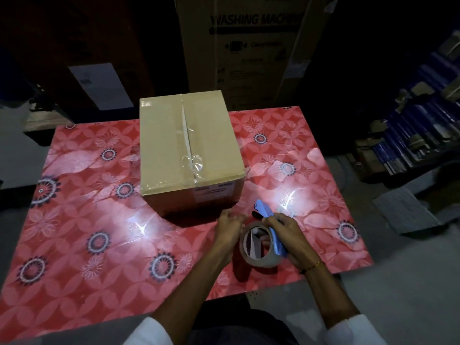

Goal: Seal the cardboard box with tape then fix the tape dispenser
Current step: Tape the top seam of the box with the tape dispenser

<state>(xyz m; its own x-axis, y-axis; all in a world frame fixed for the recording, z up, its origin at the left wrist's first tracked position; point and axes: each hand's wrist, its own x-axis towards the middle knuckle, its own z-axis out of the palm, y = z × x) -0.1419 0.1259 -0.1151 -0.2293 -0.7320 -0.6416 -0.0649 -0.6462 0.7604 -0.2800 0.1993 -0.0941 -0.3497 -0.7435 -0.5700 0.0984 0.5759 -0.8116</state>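
White sleeves frame the near edge, both forearms reaching over the bench [74, 245] with its glossy red flowered cover. Right hand [286, 232] has its grip closed around the blue tape dispenser [271, 227]; left hand [230, 221] pinches at the tape roll [256, 247]. Beyond them sits the cardboard box [189, 150], flaps taped shut. Behind it a washing machine carton [249, 46] stands in a dim storeroom.

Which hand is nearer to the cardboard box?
Left. The left hand sits just before the cardboard box, near its front bottom edge; the right hand is farther right, holding the tape dispenser.
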